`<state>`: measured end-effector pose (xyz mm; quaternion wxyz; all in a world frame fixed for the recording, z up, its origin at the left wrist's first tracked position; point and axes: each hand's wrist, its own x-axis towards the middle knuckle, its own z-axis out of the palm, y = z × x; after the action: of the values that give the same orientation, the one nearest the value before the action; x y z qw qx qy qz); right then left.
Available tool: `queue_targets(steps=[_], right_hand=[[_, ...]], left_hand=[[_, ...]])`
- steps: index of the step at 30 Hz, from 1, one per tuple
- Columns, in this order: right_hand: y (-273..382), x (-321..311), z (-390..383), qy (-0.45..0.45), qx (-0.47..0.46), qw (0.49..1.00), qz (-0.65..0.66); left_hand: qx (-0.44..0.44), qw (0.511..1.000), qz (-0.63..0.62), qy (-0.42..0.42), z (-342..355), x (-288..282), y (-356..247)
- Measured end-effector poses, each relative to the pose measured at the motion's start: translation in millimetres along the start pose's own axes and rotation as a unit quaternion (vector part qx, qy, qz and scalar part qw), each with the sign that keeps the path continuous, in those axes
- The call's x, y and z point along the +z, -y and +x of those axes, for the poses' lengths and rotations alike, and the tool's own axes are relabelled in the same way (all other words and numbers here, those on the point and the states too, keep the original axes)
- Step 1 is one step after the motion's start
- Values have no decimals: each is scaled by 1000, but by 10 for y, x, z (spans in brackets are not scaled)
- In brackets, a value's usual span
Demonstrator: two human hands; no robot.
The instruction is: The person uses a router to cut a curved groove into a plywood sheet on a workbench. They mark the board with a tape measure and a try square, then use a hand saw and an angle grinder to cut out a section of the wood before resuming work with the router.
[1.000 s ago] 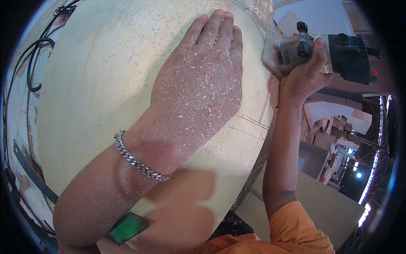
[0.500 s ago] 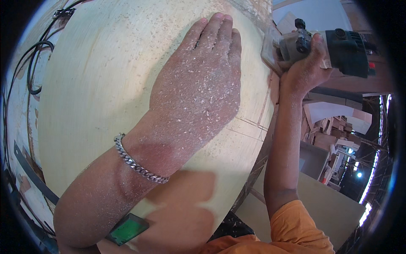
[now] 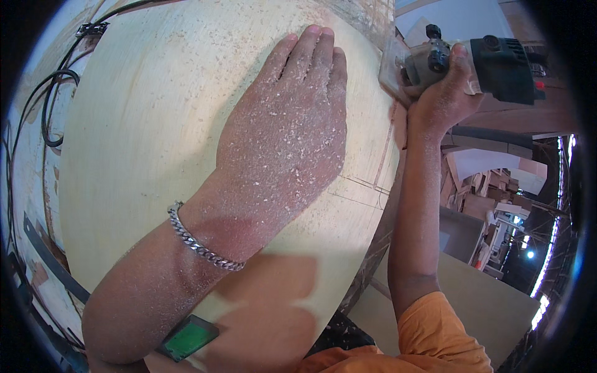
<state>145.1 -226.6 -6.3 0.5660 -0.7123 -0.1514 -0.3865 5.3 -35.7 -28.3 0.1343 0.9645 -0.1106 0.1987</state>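
My left hand (image 3: 286, 118) lies flat on a pale wooden board (image 3: 137, 155), its fingers stretched out and its back dusted with wood chips. Around that wrist is a silver chain bracelet (image 3: 202, 248). My right hand (image 3: 446, 99) is wrapped around a trim router (image 3: 463, 65) with a grey body and a dark motor end. The router lies on its side, its clear base plate (image 3: 393, 68) held against the board's right edge. Its bit is hidden. Pencil lines (image 3: 364, 189) cross the board between my two arms.
A green block with a dark edge (image 3: 189, 337) lies on the board beside my left forearm. Black cables (image 3: 53, 81) loop at the left, above a dark metal strip (image 3: 53, 258). Wood offcuts (image 3: 482, 193) are piled at the right, with a board panel (image 3: 472, 298) below them.
The router and my right hand sit slightly further left and higher in the picture. My left hand stays flat on the board, with only a small shift in view.
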Motion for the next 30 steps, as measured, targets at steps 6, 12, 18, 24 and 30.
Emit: queue_targets(steps=[6, 12, 18, 24, 30], right_hand=[[-2, 61, 7, -10, -11, 1000, 16], [-119, 52, 87, -12, -18, 1000, 2], [-111, 136, 148, -8, -33, 999, -16], [-13, 129, 549, 20, -58, 998, -22], [395, -618, 1043, 94, -94, 987, -93]], left_hand=[[-5, 1000, -23, 16, 16, -19, -14], [-7, 998, -48, 26, 32, -51, -18], [-4, 997, -61, 37, 57, -150, 27], [-15, 995, -92, 42, 122, -289, 49], [-10, 997, -41, 62, 137, -318, 7]])
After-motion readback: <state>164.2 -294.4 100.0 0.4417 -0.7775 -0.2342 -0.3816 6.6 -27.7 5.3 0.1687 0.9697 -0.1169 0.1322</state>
